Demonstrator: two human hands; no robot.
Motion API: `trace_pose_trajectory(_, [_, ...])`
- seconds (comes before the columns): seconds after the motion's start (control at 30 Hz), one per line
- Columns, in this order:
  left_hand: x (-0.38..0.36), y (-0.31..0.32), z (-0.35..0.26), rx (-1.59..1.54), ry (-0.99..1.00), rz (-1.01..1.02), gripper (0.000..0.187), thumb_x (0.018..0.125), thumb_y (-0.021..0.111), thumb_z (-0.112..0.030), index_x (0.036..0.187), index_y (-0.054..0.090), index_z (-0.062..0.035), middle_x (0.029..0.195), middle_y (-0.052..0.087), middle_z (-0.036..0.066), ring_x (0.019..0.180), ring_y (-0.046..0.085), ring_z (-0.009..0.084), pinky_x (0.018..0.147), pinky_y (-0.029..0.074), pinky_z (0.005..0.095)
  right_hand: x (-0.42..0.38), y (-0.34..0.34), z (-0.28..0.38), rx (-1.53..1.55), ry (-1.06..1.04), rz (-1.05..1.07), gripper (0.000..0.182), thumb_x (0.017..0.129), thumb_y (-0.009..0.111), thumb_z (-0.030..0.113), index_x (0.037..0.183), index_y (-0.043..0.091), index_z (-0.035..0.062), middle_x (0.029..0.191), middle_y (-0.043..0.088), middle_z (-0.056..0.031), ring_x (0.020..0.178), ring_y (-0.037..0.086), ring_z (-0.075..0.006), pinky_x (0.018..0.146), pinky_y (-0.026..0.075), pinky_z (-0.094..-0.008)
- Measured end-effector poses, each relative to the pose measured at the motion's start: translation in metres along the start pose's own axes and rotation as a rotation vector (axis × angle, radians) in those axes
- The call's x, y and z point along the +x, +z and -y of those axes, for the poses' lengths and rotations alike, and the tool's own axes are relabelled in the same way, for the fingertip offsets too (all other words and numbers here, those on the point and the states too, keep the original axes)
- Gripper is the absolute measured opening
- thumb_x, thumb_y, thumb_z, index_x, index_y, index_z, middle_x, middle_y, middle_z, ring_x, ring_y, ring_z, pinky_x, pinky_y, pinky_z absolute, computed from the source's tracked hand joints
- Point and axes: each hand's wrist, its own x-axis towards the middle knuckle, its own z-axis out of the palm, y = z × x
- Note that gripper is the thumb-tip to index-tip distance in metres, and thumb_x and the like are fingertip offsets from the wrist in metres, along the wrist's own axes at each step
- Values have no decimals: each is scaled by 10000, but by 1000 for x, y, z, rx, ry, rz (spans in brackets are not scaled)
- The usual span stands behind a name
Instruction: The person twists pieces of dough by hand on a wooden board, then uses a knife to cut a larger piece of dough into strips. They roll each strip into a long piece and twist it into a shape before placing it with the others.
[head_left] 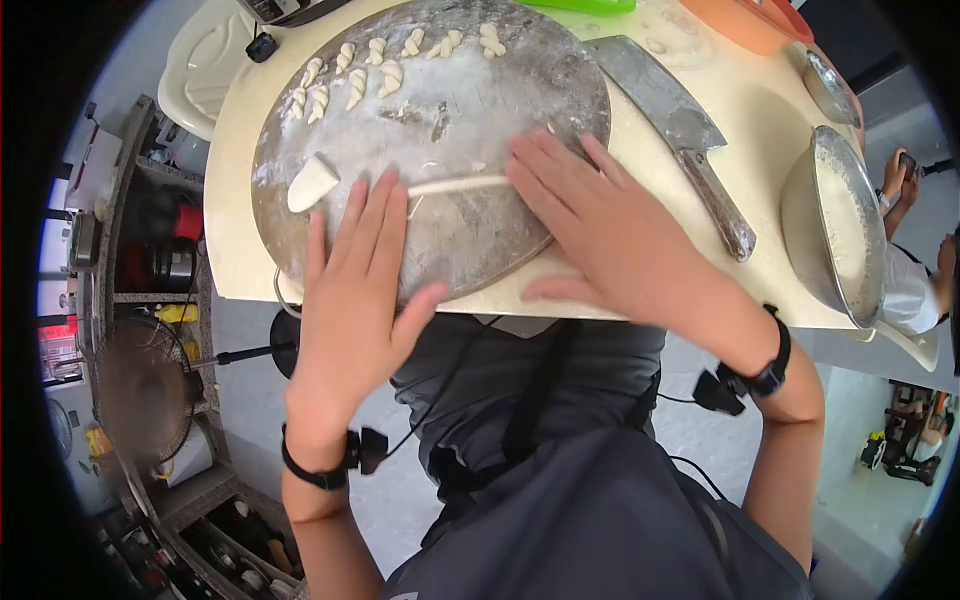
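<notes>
A thin dough strip (458, 186) lies on the floured round board (450, 250). Flat over its left end rests my left hand (358, 275), fingers stretched out. My right hand (600, 230) is spread over the strip's right end, palm down. Left of my left hand sits a larger dough piece (313, 184). Several small twisted dough pieces (390, 78) are arranged along the far side of the board. A cleaver (665, 100) with a wooden handle lies to the right of the board. What is under my fingers is hidden.
On the table's right side stands a metal bowl of flour (845, 225). Farther back are an orange basin (745, 22) and a smaller metal bowl (830, 88). A white chair (195, 70) is at the left, above a fan (145, 390). Another person's hands (900, 180) show at far right.
</notes>
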Motion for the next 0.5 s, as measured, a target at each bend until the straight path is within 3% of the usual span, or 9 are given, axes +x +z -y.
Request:
trace_pose_trajectory(0.1, [-14, -4, -4, -32, -29, 23, 908, 986, 707, -478, 1677, 379, 12, 1740, 402, 185, 1632, 332, 420, 1311, 207, 642, -18, -8, 12, 27, 30, 31, 994, 930, 774, 515, 1677, 357, 10, 1753, 356, -189, 1637, 318, -389, 1317, 283, -589])
trace_pose_trajectory(0.2, [-5, -3, 3, -26, -39, -46, 902, 977, 728, -454, 1670, 390, 14, 1733, 416, 186, 1622, 351, 424, 1317, 215, 621, -8, 2, -3, -31, 39, -145, 760, 972, 763, 444, 1549, 529, 10, 1654, 490, -170, 1578, 418, -373, 1295, 331, -566])
trace_pose_trajectory(0.23, [2, -3, 3, -38, -19, -119, 824, 968, 765, -356, 1637, 445, 3, 1693, 468, 188, 1586, 406, 435, 1303, 257, 616, 0, 3, -7, -39, 52, -297, 552, 960, 788, 324, 1428, 639, 73, 1471, 617, -131, 1429, 551, -372, 1188, 454, -519])
trace_pose_trajectory(0.33, [26, -14, 0, -101, 27, -179, 641, 996, 729, -211, 1585, 540, -42, 1620, 550, 173, 1522, 480, 412, 1278, 337, 539, 10, -6, -14, 110, 154, -324, 349, 939, 798, 262, 1231, 715, 89, 1204, 667, -94, 1186, 633, -343, 1005, 532, -467])
trace_pose_trajectory(0.43, [50, -15, -1, -253, 133, -161, 469, 965, 762, -123, 1415, 666, -33, 1477, 643, 153, 1370, 583, 392, 1165, 459, 473, 19, -7, -13, 118, 90, -293, 223, 905, 813, 214, 1066, 721, 90, 1046, 637, -67, 1024, 624, -311, 872, 531, -442])
trace_pose_trajectory(0.5, [62, -6, 3, -249, 205, -156, 380, 965, 764, -125, 1327, 698, -29, 1407, 667, 147, 1304, 608, 382, 1110, 488, 456, 24, 1, -15, 121, 18, -310, 204, 908, 809, 204, 1049, 713, 93, 1053, 640, -62, 1037, 631, -311, 878, 534, -440])
